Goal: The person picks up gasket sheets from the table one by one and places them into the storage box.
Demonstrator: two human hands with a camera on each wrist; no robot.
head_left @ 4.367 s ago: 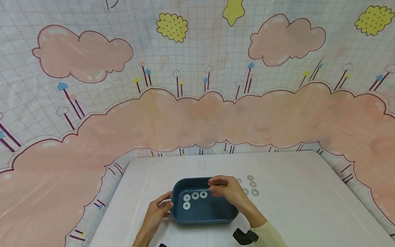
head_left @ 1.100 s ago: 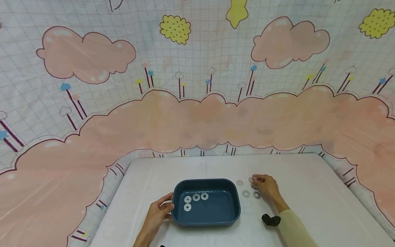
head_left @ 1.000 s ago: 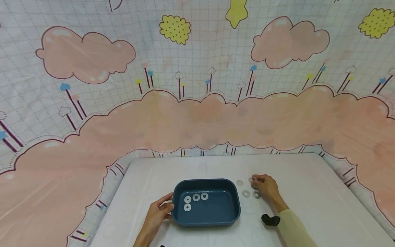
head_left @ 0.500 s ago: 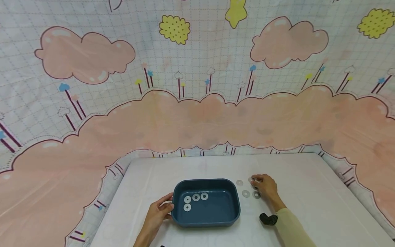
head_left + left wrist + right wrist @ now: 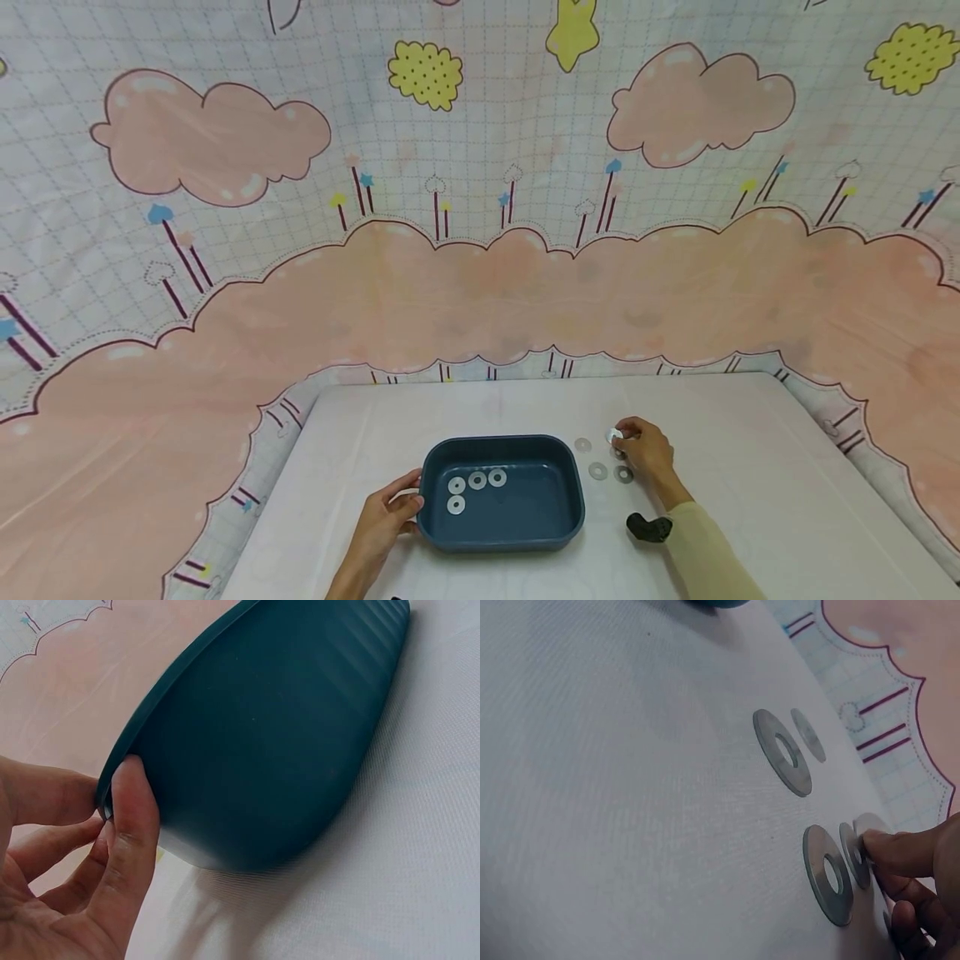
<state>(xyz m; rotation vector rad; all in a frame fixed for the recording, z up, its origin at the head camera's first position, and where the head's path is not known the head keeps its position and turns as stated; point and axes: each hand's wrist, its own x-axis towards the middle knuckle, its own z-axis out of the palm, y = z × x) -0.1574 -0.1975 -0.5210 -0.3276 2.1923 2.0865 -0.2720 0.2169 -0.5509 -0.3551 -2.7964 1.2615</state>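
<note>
My left hand (image 5: 375, 525) grips the left end of a dark blue rectangular tray (image 5: 517, 517). In the left wrist view, thumb and fingers pinch the rim of the tray (image 5: 247, 742). Several flat metal washers lie inside it, including a washer (image 5: 455, 505) at the lower left. To the right of the tray, my right hand (image 5: 649, 450) pinches a washer (image 5: 614, 436), which is tipped up and catches the light. Close under these fingers, another washer (image 5: 854, 855) lies partly covered by the thumb tip in the right wrist view.
Near the right hand lie loose washers on the white-covered table (image 5: 750, 467): a washer (image 5: 582, 445) at the back, a washer (image 5: 597, 471) nearer the tray and a washer (image 5: 623, 474) in front. A patterned cloth (image 5: 480, 300) hangs behind the table.
My right hand has gone from above the tray to the washers on the right. In the last half second it has tipped a washer up. The left hand has kept its grip on the tray.
</note>
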